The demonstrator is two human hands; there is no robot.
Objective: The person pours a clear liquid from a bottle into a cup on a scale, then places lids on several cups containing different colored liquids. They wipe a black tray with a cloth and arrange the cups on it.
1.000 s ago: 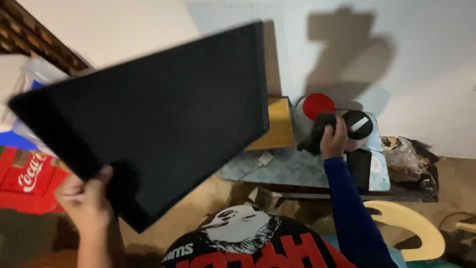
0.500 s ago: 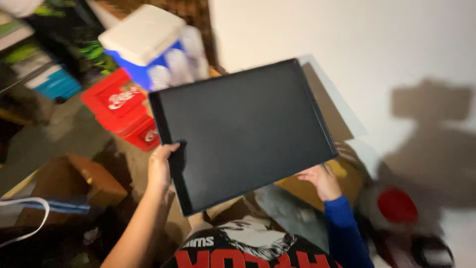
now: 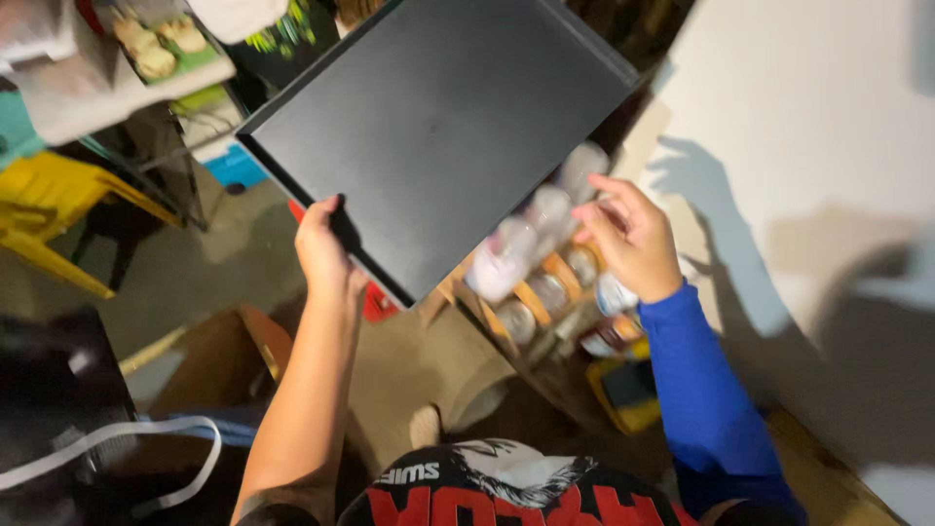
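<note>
The big black panel (image 3: pixel 438 136) has swung up and away from me since half a second ago: it then lay across the middle of my view with both my hands on its lower edge, and now it tilts toward the upper left, held by one hand only. My right hand (image 3: pixel 631 239) has let go; it hangs open with the fingers loosely curled, just beside the panel's lower right edge and not touching it. My view has turned too, so the red crate and the white and blue cooler are gone from sight.

The white wall (image 3: pixel 808 146) fills the right side and carries the shadow of my arm. Below me is the bare floor (image 3: pixel 409 360), with a cardboard box (image 3: pixel 229 356) at the left, a yellow chair (image 3: pixel 49 209) further left, and a shelf (image 3: pixel 117 88) of goods above it. A wooden rack (image 3: pixel 531 297) of plastic bottles (image 3: pixel 502 258) stands under the panel, near the wall, and a small yellow case (image 3: pixel 623 390) lies beside it.

My left hand (image 3: pixel 326 253) clamps the panel's lower left edge, thumb on the face, fingers hidden behind it. The panel rises up and to the right from that grip.
</note>
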